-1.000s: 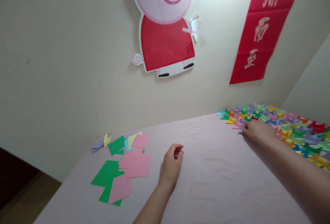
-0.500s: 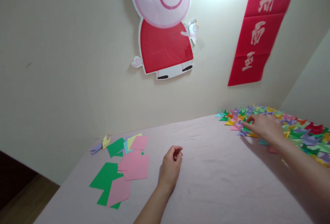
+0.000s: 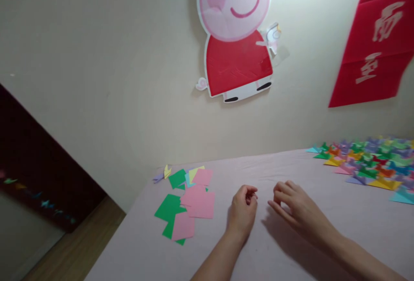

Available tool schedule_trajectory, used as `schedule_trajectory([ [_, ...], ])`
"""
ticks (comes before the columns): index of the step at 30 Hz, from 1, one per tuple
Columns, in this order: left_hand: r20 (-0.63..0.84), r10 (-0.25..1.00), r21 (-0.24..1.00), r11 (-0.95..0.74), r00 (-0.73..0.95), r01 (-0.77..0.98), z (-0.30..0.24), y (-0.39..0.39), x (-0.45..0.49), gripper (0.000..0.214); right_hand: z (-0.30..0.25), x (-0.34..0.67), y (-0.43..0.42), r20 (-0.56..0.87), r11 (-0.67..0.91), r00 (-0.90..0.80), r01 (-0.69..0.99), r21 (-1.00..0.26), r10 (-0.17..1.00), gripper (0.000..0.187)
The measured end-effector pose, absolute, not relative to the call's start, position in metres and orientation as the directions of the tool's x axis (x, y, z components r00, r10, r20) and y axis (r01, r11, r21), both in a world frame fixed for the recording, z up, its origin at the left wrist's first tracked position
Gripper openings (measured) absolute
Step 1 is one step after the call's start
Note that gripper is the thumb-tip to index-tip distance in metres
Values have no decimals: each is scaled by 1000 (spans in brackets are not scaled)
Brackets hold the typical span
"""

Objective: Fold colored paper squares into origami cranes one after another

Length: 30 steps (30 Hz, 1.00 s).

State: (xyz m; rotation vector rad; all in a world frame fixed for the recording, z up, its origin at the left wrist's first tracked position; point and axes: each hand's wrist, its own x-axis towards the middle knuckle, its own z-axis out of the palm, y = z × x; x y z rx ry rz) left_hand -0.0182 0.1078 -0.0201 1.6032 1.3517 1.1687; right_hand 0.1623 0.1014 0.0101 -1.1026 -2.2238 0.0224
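Note:
My left hand (image 3: pixel 244 207) rests on the pale pink cloth with its fingers loosely curled in, and I see nothing in it. To its right, my right hand (image 3: pixel 293 203) hovers over the cloth and casts a shadow. Its thumb is apart from the bent fingers, and it holds nothing. Left of my left hand lie square paper sheets: a pink sheet (image 3: pixel 202 204) is nearest, with a green sheet (image 3: pixel 168 207) beyond it. Two folded paper pieces, one yellow (image 3: pixel 167 171) and one purple (image 3: pixel 158 178), sit at the far left edge.
Rows of colourful folded paper birds (image 3: pixel 371 164) cover the right back of the cloth-covered table (image 3: pixel 129 251). A pig cutout (image 3: pixel 239 63) and a red banner (image 3: pixel 371 57) hang on the wall behind. At left, the floor (image 3: pixel 74 238) shows past the table's edge.
My right hand has moved from the paper birds leftward and nearer, to beside my left hand. My left hand keeps its curl. The view has turned left.

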Motion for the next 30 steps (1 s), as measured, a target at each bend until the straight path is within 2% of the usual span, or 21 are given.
schedule_trajectory([
  [4, 190, 982, 925, -184, 13, 333, -15, 105, -18, 26, -18, 139, 101, 441, 644, -479, 650, -403, 759, 28],
  [9, 214, 977, 915, -203, 8, 348, -13, 104, -16, 28, -22, 143, 103, 300, 547, -462, 631, -551, 835, 29],
  [16, 88, 985, 873, -3, -151, 488, -6, 155, -86, 23, -17, 140, 100, 267, 559, -505, 612, -560, 821, 30],
  [18, 43, 979, 826, 78, -201, 558, 6, 173, -128, 21, -15, 138, 100, 264, 554, -500, 616, -560, 824, 29],
  [20, 10, 968, 758, 155, -249, 634, 19, 188, -169, 32, -12, 137, 99, 268, 542, -482, 625, -562, 834, 27],
  [23, -4, 955, 636, 230, -295, 736, 35, 206, -218, 34, -8, 136, 99, 283, 531, -456, 632, -564, 844, 24],
  [30, -105, 967, 393, 255, -232, 884, 35, 233, -256, 34, -11, 138, 102, 279, 508, -428, 660, -554, 860, 19],
])
